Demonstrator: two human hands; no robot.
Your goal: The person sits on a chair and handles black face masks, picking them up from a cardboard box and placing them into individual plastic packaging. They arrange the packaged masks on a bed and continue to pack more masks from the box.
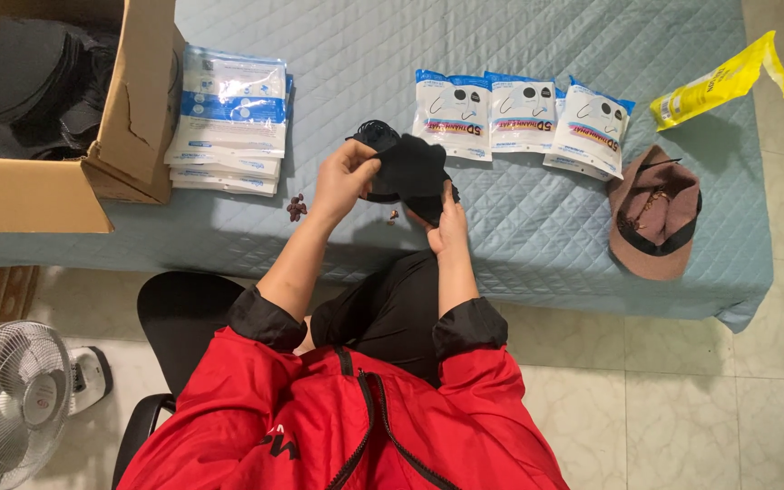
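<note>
Your left hand and right hand clamp one black mask; three filled pouches done, empty pouch stack left.

Both forearms reach forward from red sleeves pushed back to dark cuffs, bare from elbow to wrist. The left hand is raised higher, wrist bent, fingers curled inward with the thumb pressing toward them in a closed pinch. The right hand sits lower and nearer the body, its fingers folded in a grip, knuckles up. The two hands are close together, just apart.
</note>
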